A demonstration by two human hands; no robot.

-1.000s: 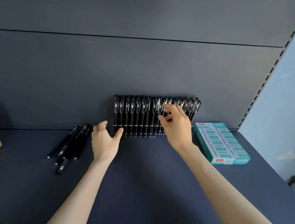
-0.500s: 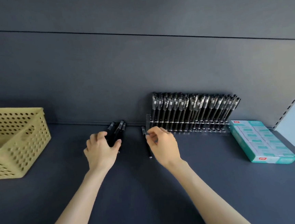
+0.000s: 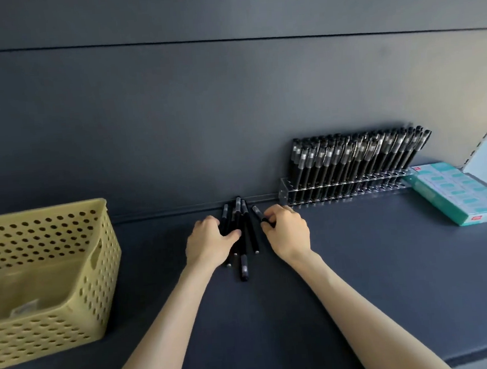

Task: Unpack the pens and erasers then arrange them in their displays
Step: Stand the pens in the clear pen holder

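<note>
Several loose black pens lie in a bunch on the dark shelf, pointing toward the back wall. My left hand lies over the left side of the bunch with its fingers curled round some of the pens. My right hand pinches one black pen at the right of the bunch. A clear acrylic pen display stands against the back wall to the right, with a row of several black pens upright in it. A teal box of erasers lies flat just right of the display.
A yellow perforated plastic basket stands on the shelf at the left, with a small packet inside. The dark back panel rises right behind the pens. The shelf's front edge shows at lower right.
Both hands have left the pen display and moved left to the loose pens. My left hand now covers the bunch, and my right hand has picked one pen by its shaft.
</note>
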